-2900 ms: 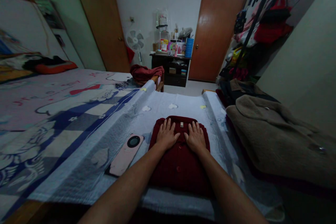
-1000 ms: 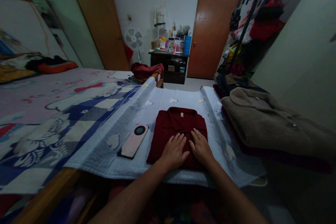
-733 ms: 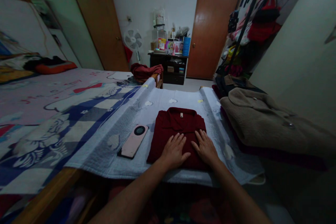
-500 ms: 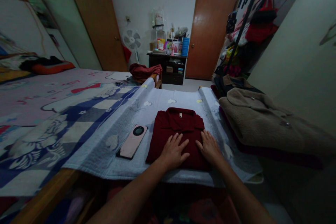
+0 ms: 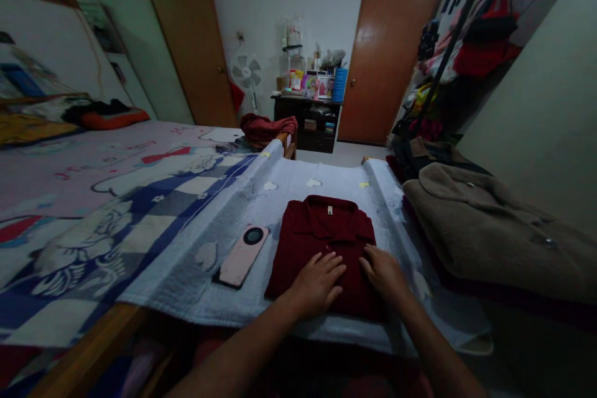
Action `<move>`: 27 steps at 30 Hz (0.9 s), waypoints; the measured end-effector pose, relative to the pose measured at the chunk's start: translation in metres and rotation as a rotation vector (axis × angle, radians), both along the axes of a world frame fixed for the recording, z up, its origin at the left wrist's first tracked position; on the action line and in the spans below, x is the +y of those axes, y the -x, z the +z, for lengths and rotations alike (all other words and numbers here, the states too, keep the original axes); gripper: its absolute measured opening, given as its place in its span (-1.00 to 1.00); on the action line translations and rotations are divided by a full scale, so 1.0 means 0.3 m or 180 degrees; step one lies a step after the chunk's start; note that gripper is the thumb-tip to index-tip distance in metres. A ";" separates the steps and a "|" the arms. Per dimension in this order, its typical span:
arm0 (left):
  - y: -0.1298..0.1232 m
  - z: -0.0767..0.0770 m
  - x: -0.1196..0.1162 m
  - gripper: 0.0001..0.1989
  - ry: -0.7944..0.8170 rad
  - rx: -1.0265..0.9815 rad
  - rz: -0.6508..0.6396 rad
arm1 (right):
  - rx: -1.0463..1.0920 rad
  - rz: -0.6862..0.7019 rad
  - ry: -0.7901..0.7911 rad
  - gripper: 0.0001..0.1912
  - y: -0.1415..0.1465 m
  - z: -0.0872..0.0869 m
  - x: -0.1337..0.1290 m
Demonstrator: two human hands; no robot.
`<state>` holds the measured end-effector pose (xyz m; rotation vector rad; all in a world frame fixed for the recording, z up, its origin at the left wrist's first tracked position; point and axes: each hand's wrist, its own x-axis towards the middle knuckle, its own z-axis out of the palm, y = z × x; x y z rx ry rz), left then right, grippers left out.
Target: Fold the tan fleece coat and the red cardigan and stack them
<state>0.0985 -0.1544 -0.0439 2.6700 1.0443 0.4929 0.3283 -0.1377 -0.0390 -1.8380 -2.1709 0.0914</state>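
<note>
A dark red collared shirt (image 5: 321, 242), folded into a neat rectangle, lies on a pale blue cloth (image 5: 252, 317) with its collar at the far side. Flat on the shirt's front rests my left hand (image 5: 318, 283), fingers stretched out. My right hand (image 5: 385, 273) lies at the shirt's right edge, its fingers extended over the fabric and holding nothing. To the left of the shirt, a pink phone (image 5: 243, 255) with a round black camera ring lies face down on the cloth.
On the right, a folded brown coat (image 5: 489, 230) tops a pile of clothes. A bed with a patterned sheet (image 5: 140, 199) spreads out at left, a crumpled red garment (image 5: 268, 129) at its corner. Farther back stand a fan (image 5: 246, 71) and a dark cabinet (image 5: 310, 124).
My view has shifted a little to the left, so everything appears farther right. My left hand's fingers have come closer together; both hands remain on the shirt.
</note>
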 end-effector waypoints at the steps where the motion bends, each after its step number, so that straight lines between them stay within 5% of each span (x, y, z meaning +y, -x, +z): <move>1: 0.018 0.008 -0.002 -0.51 -0.0023 -0.0017 0.0006 | 0.0027 -0.0078 0.0019 -0.66 0.014 0.039 0.014; 3: 0.063 0.022 -0.006 -0.51 -0.0115 -0.0035 0.0113 | 0.0141 0.0026 -0.0199 -0.68 0.072 0.108 0.048; 6: 0.141 0.033 -0.014 -0.50 -0.0195 0.0014 0.0338 | 0.0507 0.0929 -0.0333 -0.69 0.225 0.159 0.108; 8: 0.185 0.033 -0.018 -0.45 -0.0147 0.0097 0.0417 | 0.0509 0.1632 -0.0190 -0.63 0.339 0.152 0.154; 12: 0.233 0.003 -0.024 -0.31 -0.0048 0.0140 0.0343 | 0.0187 0.2305 0.0337 -0.56 0.496 0.087 0.249; 19: 0.243 -0.069 -0.028 -0.33 0.0034 0.0196 0.0352 | -0.0250 0.2083 0.0540 -0.42 0.520 0.003 0.366; 27: 0.241 -0.040 -0.038 -0.34 0.0214 0.0046 0.0344 | 0.0094 0.1955 0.0500 -0.39 0.546 0.002 0.390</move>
